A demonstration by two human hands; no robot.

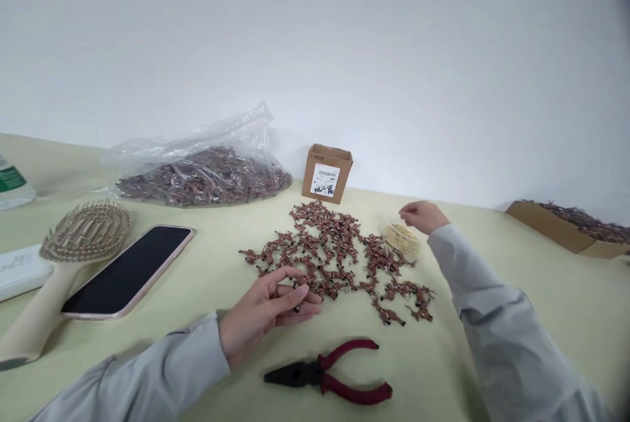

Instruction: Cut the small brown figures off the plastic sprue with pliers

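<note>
My left hand (278,304) is closed in a loose pinch around a small brown animal figure (298,308), partly hidden by the thumb and fingers. It is at the front left of a spread pile of similar brown figures (339,245) on the table. Farther right, my right hand (424,216) is closed with its fingertips pinched at the upper edge of a small clear bag of tiny gold-coloured pieces (401,239). What those fingertips hold is too small to make out. Red-handled pliers (327,373) lie with handles spread in front of the pile.
A large clear bag of brown figures (207,176) lies at the back left. Behind the pile stands a small open cardboard box (327,174). A hairbrush (86,232), a phone (130,271) and a white case (22,271) occupy the left. A filled cardboard tray (556,228) is far right.
</note>
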